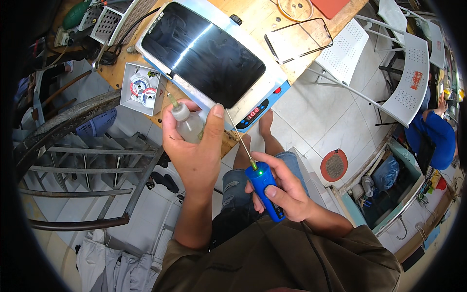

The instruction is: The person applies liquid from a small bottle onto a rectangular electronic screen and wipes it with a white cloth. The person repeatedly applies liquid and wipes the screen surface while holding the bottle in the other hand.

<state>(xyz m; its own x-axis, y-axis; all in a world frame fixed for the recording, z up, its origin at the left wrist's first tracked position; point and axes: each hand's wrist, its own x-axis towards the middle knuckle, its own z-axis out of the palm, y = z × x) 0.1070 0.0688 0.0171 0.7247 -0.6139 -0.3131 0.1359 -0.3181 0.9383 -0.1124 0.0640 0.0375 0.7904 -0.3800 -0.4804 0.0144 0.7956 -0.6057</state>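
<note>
One blue tool point(266, 195) lies in the right grip point(288, 198), its rod point(240, 136) protruding.

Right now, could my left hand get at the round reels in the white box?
Probably not easily: your left hand is occupied by a bottle. Otherwise, the white box looks close by and open-topped, leaving the round reels exposed.

A translucent plastic bottle point(190, 127) is held; a blue thin-rodded tool point(259, 183) is pointed toward a flat-laid, black rectangular screen point(206, 56).
</note>
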